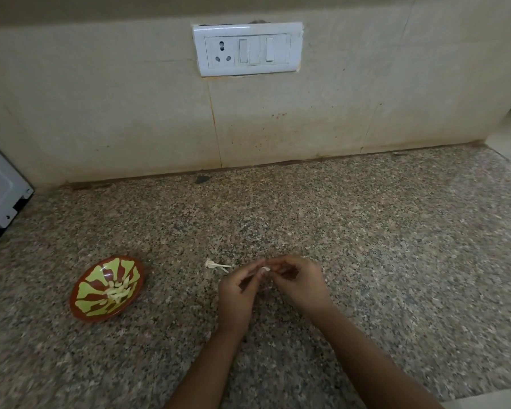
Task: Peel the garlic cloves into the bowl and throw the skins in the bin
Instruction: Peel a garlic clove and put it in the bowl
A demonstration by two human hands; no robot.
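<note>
A small pale garlic clove (265, 270) is pinched between the fingertips of both hands above the speckled granite counter (366, 231). My left hand (238, 293) curls its fingers round the clove from the left. My right hand (300, 283) pinches it from the right; most of the clove is hidden by fingers. A brown bowl with green pattern (84, 296) sits to the left, tilted toward me, with several peeled cloves (118, 290) inside. A few white garlic skins (217, 265) lie on the counter just left of my hands.
A tiled wall with a white socket and switch plate (247, 48) rises behind the counter. A white appliance corner (0, 196) stands at the left edge. The counter's end shows at the right. No bin is in view.
</note>
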